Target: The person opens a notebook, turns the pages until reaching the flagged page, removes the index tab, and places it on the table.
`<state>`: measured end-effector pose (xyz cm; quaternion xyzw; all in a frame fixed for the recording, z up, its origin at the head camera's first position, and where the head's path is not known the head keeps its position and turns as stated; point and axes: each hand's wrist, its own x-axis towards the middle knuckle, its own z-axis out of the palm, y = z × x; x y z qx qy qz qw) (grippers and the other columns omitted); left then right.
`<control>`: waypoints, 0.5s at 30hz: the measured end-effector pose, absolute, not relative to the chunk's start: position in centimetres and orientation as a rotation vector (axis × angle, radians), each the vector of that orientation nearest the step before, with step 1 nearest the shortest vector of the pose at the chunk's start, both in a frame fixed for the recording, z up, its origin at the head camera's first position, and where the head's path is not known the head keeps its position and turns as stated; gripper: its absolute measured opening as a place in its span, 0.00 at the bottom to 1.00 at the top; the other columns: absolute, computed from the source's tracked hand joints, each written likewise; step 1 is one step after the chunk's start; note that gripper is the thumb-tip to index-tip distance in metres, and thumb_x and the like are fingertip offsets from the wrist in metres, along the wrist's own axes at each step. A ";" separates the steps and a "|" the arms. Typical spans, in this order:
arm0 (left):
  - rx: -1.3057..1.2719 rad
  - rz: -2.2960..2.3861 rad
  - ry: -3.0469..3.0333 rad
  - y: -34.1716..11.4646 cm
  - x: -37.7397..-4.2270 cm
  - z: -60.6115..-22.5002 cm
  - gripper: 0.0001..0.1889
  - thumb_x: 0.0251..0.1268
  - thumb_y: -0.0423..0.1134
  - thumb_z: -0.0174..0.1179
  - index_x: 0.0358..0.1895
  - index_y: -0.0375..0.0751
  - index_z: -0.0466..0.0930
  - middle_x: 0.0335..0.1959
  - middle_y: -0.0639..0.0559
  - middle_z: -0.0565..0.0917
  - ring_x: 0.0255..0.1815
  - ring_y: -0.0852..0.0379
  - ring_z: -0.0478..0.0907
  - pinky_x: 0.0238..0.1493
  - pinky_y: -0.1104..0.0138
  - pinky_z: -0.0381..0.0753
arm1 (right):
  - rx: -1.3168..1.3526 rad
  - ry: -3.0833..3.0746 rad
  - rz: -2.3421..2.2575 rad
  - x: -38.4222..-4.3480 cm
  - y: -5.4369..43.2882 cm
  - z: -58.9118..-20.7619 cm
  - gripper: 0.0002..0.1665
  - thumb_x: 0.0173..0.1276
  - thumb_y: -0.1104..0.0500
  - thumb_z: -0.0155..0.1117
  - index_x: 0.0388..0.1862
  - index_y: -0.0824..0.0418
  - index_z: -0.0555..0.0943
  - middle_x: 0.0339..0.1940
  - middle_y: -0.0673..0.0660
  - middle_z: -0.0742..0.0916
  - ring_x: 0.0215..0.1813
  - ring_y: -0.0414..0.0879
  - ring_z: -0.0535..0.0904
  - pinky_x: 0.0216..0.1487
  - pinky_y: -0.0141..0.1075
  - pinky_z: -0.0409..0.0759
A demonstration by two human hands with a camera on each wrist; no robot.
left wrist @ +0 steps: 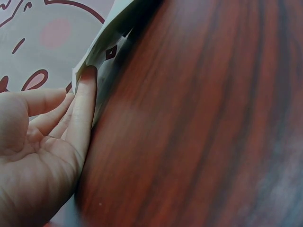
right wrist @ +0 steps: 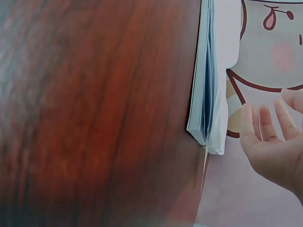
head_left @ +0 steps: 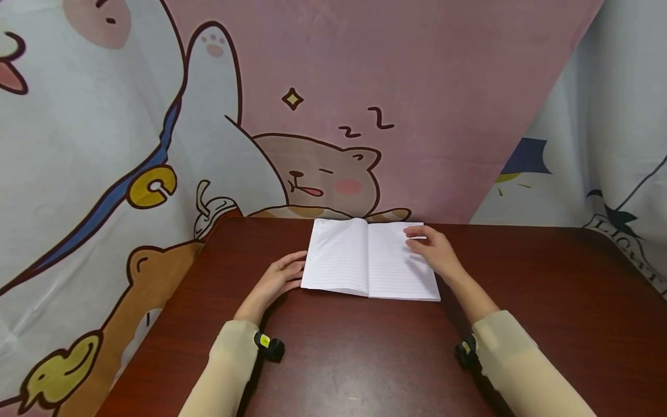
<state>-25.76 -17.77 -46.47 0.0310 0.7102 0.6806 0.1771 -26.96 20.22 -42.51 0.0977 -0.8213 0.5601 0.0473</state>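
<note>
A notebook [head_left: 339, 258] with lined white pages lies spread on the dark wooden table, its fold running down the middle. At its left edge is my left hand [head_left: 279, 279], fingers extended. In the left wrist view, one fingertip [left wrist: 88, 74] of that hand reaches under the lifted edge of the notebook [left wrist: 102, 35]. My right hand [head_left: 435, 249] hovers above the upper right page, holding nothing, its fingers loosely bent. The right wrist view shows this hand [right wrist: 274, 142] apart from the notebook's page stack [right wrist: 208, 80].
The brown table [head_left: 354, 359] has its far edge just behind the notebook. A cloth [head_left: 443, 116] printed with cartoon animals hangs behind and to the left. A dark wrist camera [head_left: 270, 347] sits on the left wrist, another camera [head_left: 465, 352] on the right.
</note>
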 end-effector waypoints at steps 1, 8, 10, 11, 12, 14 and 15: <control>0.077 1.930 2.004 -17.8 -25.8 -46.4 0.24 0.80 0.35 0.46 0.76 0.46 0.62 0.72 0.37 0.70 0.59 0.55 0.79 0.52 0.68 0.83 | 0.291 -2.506 1.700 -26.9 20.3 -42.5 0.21 0.72 0.65 0.60 0.61 0.74 0.76 0.59 0.76 0.80 0.41 0.24 0.77 0.44 0.20 0.79; 0.105 1.920 2.015 -17.9 -25.7 -46.5 0.25 0.80 0.36 0.45 0.77 0.43 0.60 0.72 0.35 0.69 0.58 0.57 0.80 0.51 0.69 0.82 | 0.241 -2.505 1.679 -26.9 20.8 -42.6 0.22 0.72 0.63 0.60 0.61 0.73 0.76 0.59 0.75 0.80 0.43 0.30 0.79 0.43 0.19 0.78; 0.113 1.917 2.014 -17.9 -25.7 -46.5 0.25 0.81 0.36 0.45 0.77 0.43 0.59 0.72 0.34 0.68 0.58 0.57 0.79 0.51 0.69 0.82 | 0.229 -2.504 1.671 -26.9 21.0 -42.6 0.21 0.72 0.64 0.60 0.61 0.73 0.76 0.59 0.75 0.80 0.43 0.28 0.79 0.43 0.19 0.77; 0.113 1.916 2.012 -17.9 -25.7 -46.5 0.25 0.81 0.36 0.45 0.77 0.43 0.59 0.73 0.34 0.68 0.58 0.57 0.79 0.51 0.69 0.82 | 0.220 -2.505 1.666 -26.9 21.0 -42.6 0.21 0.72 0.64 0.60 0.61 0.73 0.76 0.59 0.75 0.80 0.42 0.28 0.78 0.43 0.18 0.77; 0.117 1.916 2.012 -18.0 -25.7 -46.5 0.25 0.81 0.36 0.45 0.77 0.43 0.59 0.73 0.34 0.68 0.58 0.57 0.79 0.51 0.69 0.82 | 0.213 -2.505 1.661 -26.8 21.1 -42.6 0.21 0.72 0.64 0.60 0.61 0.72 0.77 0.59 0.75 0.80 0.42 0.26 0.77 0.43 0.18 0.76; 0.121 1.915 2.013 -18.0 -25.7 -46.5 0.25 0.81 0.36 0.45 0.77 0.42 0.59 0.72 0.34 0.68 0.58 0.57 0.80 0.51 0.69 0.82 | 0.206 -2.507 1.646 -26.9 21.2 -42.6 0.21 0.72 0.64 0.60 0.60 0.73 0.77 0.59 0.75 0.80 0.41 0.24 0.76 0.42 0.18 0.76; 0.122 1.916 2.013 -18.0 -25.7 -46.5 0.25 0.81 0.36 0.45 0.77 0.42 0.59 0.72 0.33 0.68 0.58 0.57 0.80 0.51 0.69 0.82 | 0.203 -2.508 1.634 -26.9 21.3 -42.6 0.21 0.72 0.64 0.61 0.60 0.73 0.77 0.59 0.75 0.81 0.41 0.24 0.76 0.42 0.18 0.76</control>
